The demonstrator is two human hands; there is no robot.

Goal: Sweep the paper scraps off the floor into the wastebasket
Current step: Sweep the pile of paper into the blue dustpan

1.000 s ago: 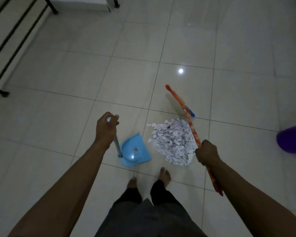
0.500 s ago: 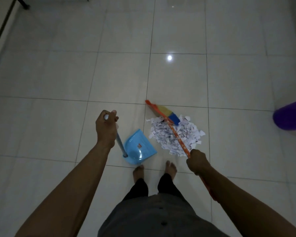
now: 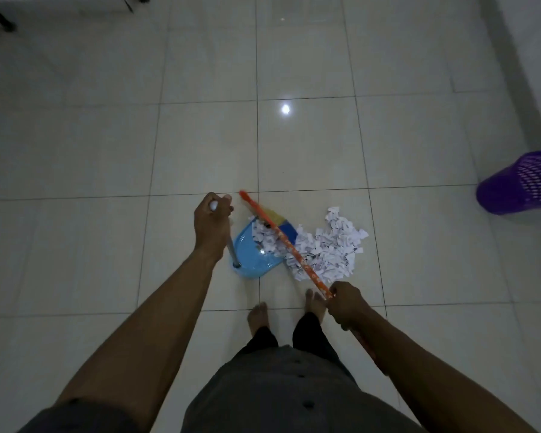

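- Grip, left: the left hand (image 3: pixel 213 225) is closed round the top of the upright metal dustpan handle (image 3: pixel 231 249). It holds the blue dustpan (image 3: pixel 250 262) down on the floor (image 3: pixel 200 145).
- Grip, right: the right hand (image 3: pixel 345 303) is curled round the orange broom shaft (image 3: pixel 294 252). The part of the shaft behind the hand runs along under the forearm.
- Broom axis: the shaft runs diagonally from the right hand, away and to the left. The broom head (image 3: pixel 281 223) sits at the open mouth of the dustpan.
- Task item location: the paper scraps (image 3: pixel 328 251) lie in one loose heap on the floor just right of the dustpan. A smaller portion already rests inside the pan, near its mouth.
- Controlling relation: the pan mouth faces away and to the right, toward the heap. Most of the heap lies on the right side of the shaft, the side away from the pan. By judgement, the next stroke requires the broom head to be set beyond the heap's right edge and drawn left toward the pan.
- Hand proximity: the right hand is nearer the heap and the left hand is nearer the pan. Neither hand touches the scraps.
- Destination: the purple wastebasket (image 3: pixel 522 185) stands at the right edge of view, well apart from the heap. Its contents cannot be seen.
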